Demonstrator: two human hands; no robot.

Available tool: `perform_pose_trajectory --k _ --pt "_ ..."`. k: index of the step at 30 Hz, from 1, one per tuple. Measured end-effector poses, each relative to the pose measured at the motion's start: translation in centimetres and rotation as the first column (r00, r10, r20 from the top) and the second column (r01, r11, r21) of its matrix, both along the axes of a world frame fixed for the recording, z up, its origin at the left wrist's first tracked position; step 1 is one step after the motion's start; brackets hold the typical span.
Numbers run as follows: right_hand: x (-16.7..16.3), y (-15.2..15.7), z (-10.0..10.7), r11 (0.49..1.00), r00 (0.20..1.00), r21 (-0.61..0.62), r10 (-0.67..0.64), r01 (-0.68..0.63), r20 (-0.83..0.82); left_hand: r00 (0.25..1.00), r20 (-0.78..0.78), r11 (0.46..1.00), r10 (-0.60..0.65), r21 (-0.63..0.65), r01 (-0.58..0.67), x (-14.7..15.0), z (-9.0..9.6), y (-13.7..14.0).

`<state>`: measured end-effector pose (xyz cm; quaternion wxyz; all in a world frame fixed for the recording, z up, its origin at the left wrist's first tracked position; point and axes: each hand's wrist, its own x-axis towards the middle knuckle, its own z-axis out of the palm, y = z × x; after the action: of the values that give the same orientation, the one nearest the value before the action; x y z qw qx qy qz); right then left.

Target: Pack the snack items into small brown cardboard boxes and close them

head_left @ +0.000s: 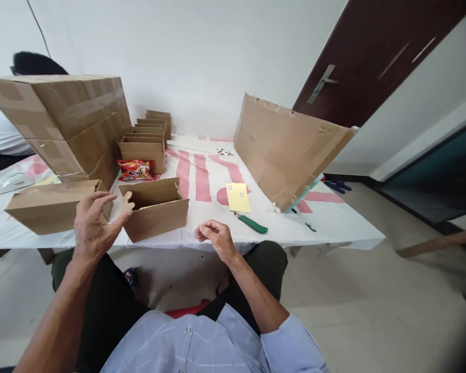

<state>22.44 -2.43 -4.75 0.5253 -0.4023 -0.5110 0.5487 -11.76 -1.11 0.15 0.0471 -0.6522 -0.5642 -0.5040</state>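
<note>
A small cardboard box [159,220] stands with its top open at the front of the table. My left hand [93,225] is at its left end, thumb and fingers spread, the thumb tip close to the box's cut end flap [127,202]. Whether the thumb touches that flap I cannot tell. To the right of the box, my right hand [217,238] is at the table's front edge with its fingers curled together. What its fingertips hold, if anything, is too small to make out. Behind the box lies a red snack packet [135,170].
Left of me are a closed carton [42,207] and large stacked cartons [81,114]. Several small boxes [142,150] stand in a row behind. A yellow card [238,198], a green-handled knife [252,224], a pen [305,221] and a leaning cardboard sheet [287,150] are rightward. A person [3,127] is partly hidden at left.
</note>
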Motion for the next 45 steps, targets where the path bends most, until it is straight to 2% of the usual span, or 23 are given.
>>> perform_pose_trajectory --k 3,6,8,11,14,17,22,27,33,38,41,45 --pt "3.5 1.4 -1.0 0.987 0.983 0.035 -0.159 0.156 0.094 0.989 -0.053 0.983 -0.140 -0.127 0.133 -1.2 -0.8 1.9" --pt "7.7 3.6 -1.7 0.947 0.928 0.109 -0.319 0.303 0.191 0.968 0.004 0.942 -0.251 -0.231 0.245 -1.6 -2.3 3.3" --pt "10.5 5.2 -2.0 0.903 0.853 0.189 -0.427 0.385 0.300 0.970 0.026 0.939 -0.242 -0.247 0.241 -1.6 -3.2 3.8" --pt "13.9 7.6 -2.1 0.836 0.696 0.302 -0.549 0.458 0.463 0.978 0.019 0.952 -0.209 -0.225 0.208 -1.6 -4.0 3.9" --pt "16.1 10.0 -1.8 0.798 0.589 0.357 -0.600 0.485 0.541 0.974 0.018 0.954 -0.227 -0.195 0.226 -1.5 -4.2 3.6" --pt "17.0 12.6 -1.5 0.784 0.508 0.390 -0.614 0.483 0.605 0.968 0.008 0.952 -0.249 -0.183 0.246 -1.2 -4.1 3.0" --pt "16.8 16.3 -1.8 0.800 0.465 0.398 -0.589 0.449 0.660 0.973 0.031 0.952 -0.230 -0.201 0.232 -0.7 -3.7 2.2" --pt "16.3 17.5 -2.8 0.807 0.497 0.379 -0.581 0.453 0.644 0.965 0.068 0.941 -0.254 -0.212 0.263 -0.5 -3.4 1.8" --pt "13.4 16.2 -2.4 0.847 0.666 0.328 -0.532 0.419 0.523 0.966 0.075 0.951 -0.249 -0.172 0.258 0.2 -3.3 1.8" --pt "8.6 14.7 1.0 0.920 0.888 0.273 -0.359 0.283 0.288 0.954 0.016 0.935 -0.299 -0.193 0.296 0.1 -2.3 2.9" --pt "5.7 13.7 3.9 0.932 0.932 0.311 -0.266 0.184 0.245 0.948 -0.037 0.929 -0.316 -0.215 0.301 -0.1 -1.8 3.4" --pt "2.4 12.5 7.0 0.915 0.950 0.400 -0.172 0.056 0.261 0.925 -0.057 0.910 -0.375 -0.215 0.355 0.2 -1.5 3.6"
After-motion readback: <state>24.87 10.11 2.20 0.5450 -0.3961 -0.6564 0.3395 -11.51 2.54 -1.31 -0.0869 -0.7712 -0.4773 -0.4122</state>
